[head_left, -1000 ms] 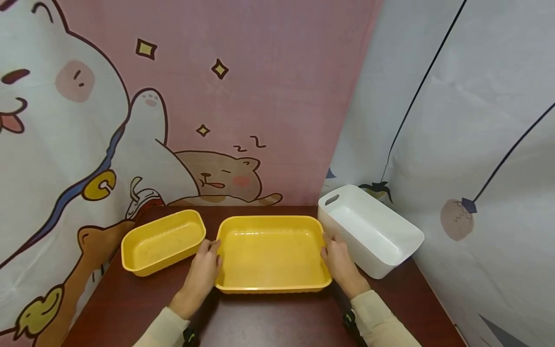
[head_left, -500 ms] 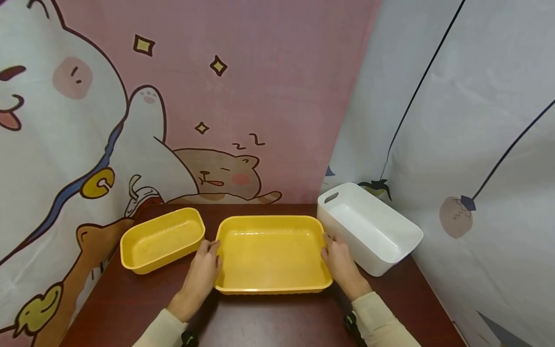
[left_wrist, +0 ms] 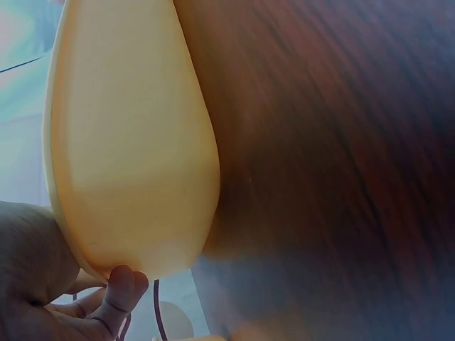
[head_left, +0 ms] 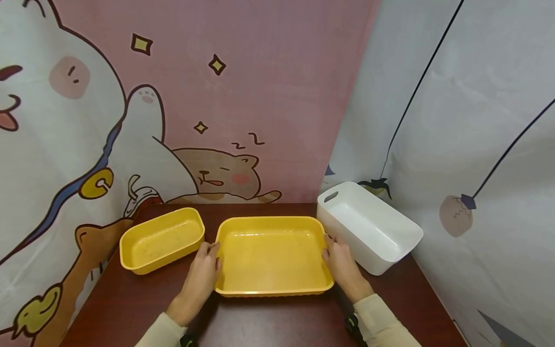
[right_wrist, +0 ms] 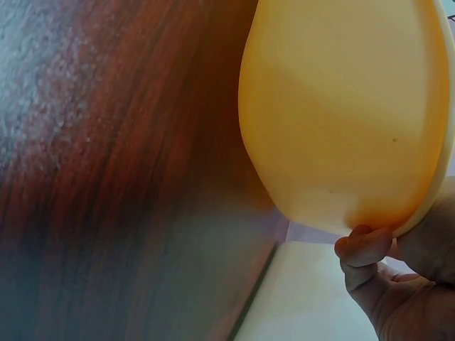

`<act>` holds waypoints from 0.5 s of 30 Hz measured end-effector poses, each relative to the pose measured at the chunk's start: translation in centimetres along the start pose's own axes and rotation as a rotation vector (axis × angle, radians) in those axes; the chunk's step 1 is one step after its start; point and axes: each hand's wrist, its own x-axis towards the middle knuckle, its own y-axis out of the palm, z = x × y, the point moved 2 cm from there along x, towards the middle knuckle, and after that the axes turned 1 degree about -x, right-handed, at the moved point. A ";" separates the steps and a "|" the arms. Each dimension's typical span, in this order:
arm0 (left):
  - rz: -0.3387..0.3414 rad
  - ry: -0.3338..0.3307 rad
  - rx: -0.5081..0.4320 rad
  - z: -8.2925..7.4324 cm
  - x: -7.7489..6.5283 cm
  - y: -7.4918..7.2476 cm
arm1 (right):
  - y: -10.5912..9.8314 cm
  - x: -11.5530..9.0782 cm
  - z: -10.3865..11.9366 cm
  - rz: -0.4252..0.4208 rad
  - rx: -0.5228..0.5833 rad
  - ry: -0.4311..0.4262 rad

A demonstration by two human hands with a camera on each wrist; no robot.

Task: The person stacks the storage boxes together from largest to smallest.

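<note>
A wide yellow rectangular tray with rounded corners and nothing in it is held level between both hands in the head view. My left hand grips its left side by the rim. On the opposite side, my right hand grips the right rim. Both wrist views show fingertips curled under the rim at the tray's ends, and fingers doing the same on the right. Whether the tray's base touches the table I cannot tell.
Left of the tray, a smaller yellow tub stands at an angle on the dark red-brown table. A deep white bin with a handle slot stands close on the right. Printed cloth walls rise behind and beside the table.
The tray and both hands have come very slightly nearer to me, and the head view has tilted down a little. Both hands keep their grip. The tub and bin stay put.
</note>
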 end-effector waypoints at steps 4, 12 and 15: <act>-0.008 0.003 0.002 -0.2 -0.2 -0.1 | 0.0 -0.1 0.0 -0.019 -0.003 -0.010; -0.021 0.016 0.011 -0.5 -0.4 -0.3 | -0.2 -0.4 0.0 -0.025 -0.004 -0.018; -0.019 0.015 0.015 -0.6 -0.6 -0.4 | -0.3 -0.5 0.0 -0.022 -0.009 -0.018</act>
